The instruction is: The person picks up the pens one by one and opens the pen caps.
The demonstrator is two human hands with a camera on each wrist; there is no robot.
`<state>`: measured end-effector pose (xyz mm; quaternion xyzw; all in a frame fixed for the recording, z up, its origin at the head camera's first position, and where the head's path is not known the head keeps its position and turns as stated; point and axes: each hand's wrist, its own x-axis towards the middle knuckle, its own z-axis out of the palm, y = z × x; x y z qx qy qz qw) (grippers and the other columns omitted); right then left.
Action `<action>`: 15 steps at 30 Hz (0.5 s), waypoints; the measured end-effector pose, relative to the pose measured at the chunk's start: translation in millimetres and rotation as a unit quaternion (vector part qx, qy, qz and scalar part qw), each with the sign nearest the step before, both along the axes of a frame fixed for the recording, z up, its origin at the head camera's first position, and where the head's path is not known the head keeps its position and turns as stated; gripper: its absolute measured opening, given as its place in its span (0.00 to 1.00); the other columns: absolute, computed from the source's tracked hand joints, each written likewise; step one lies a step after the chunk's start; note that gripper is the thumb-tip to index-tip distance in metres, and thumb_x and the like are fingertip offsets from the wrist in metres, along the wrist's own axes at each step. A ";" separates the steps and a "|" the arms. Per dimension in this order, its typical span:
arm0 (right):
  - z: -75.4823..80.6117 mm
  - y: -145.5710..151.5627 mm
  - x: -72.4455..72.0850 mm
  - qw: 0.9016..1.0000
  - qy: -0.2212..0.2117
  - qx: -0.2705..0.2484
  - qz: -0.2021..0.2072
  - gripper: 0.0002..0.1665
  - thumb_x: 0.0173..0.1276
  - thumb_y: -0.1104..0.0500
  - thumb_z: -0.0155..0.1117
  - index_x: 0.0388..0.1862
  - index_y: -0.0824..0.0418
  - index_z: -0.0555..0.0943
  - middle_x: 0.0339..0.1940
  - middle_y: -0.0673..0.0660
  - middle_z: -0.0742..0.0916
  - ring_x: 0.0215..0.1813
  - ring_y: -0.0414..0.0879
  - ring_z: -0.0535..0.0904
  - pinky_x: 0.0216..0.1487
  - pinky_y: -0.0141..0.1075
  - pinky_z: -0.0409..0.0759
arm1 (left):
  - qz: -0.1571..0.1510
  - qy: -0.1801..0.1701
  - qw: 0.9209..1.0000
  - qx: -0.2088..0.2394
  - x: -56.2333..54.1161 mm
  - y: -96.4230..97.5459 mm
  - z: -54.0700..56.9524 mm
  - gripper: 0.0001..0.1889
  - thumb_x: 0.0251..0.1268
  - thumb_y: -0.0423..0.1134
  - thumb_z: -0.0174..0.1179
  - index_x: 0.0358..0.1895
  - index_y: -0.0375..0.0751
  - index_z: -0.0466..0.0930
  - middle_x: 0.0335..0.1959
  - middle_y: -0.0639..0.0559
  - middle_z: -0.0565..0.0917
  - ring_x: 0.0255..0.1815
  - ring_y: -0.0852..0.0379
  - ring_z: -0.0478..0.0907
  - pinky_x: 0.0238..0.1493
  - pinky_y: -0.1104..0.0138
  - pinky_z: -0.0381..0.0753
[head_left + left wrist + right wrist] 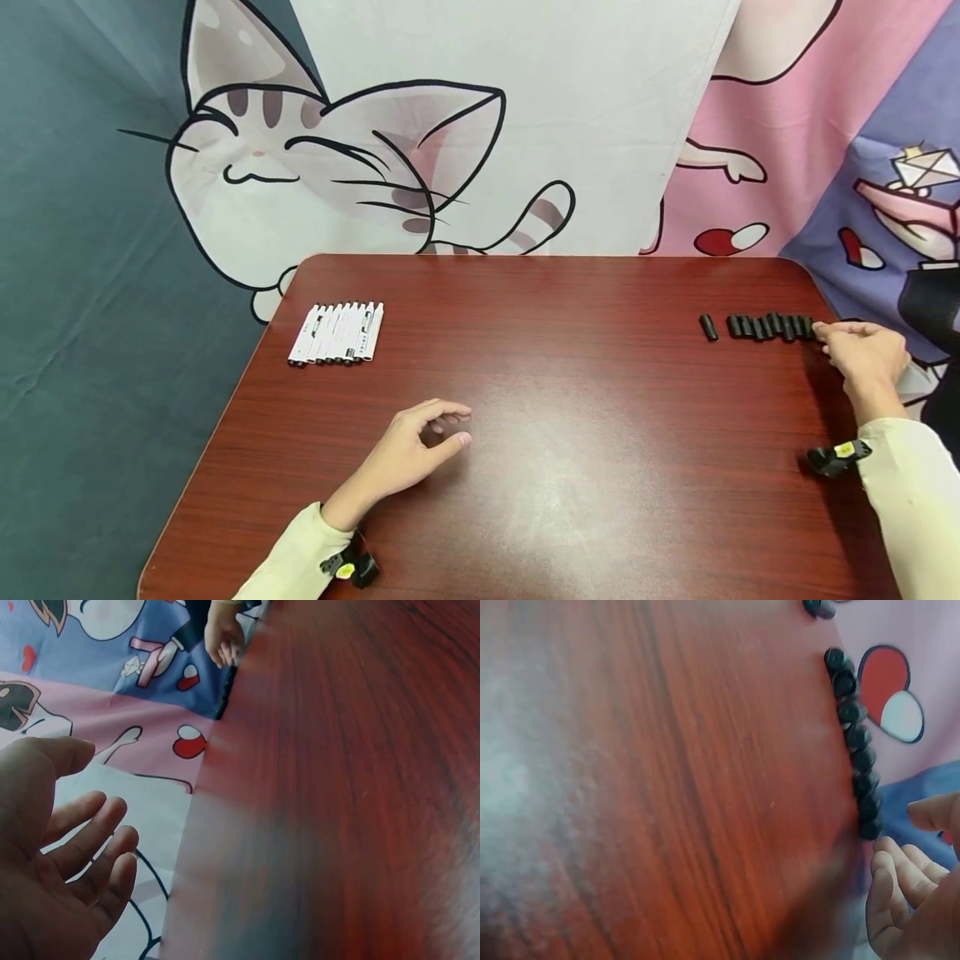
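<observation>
Several short black caps (pixel 768 327) lie side by side in a row at the table's far right, and one single cap (pixel 708 327) lies apart to their left. My right hand (pixel 866 354) is at the row's right end. In the right wrist view, the fingertips (pixel 885 847) are beside the last cap (pixel 869 827), with the thumb apart from them; whether they touch it I cannot tell. My left hand (pixel 416 446) hovers over the table's left-middle part, fingers loosely bent, holding nothing. White markers (pixel 337 333) lie in a tight row at the far left.
The reddish-brown wooden table (pixel 570 400) has rounded corners. Behind it hangs a cloth (pixel 600 100) printed with cartoon figures, close to the far edge. Each wrist wears a small black camera, such as the left one (pixel 358 567).
</observation>
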<state>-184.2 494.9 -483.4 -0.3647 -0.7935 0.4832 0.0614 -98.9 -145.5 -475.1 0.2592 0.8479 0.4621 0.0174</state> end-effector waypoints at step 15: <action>61.0 -103.9 28.9 0.948 0.143 0.233 0.159 0.34 0.68 0.38 0.69 0.66 0.56 0.81 0.51 0.40 0.90 0.43 0.13 0.72 0.49 0.22 0.62 | 0.060 0.056 0.996 -0.036 -41.1 -18.7 40.3 0.18 0.64 0.41 0.72 0.56 0.48 0.84 0.48 0.53 0.87 0.46 0.52 0.84 0.48 0.60 0.82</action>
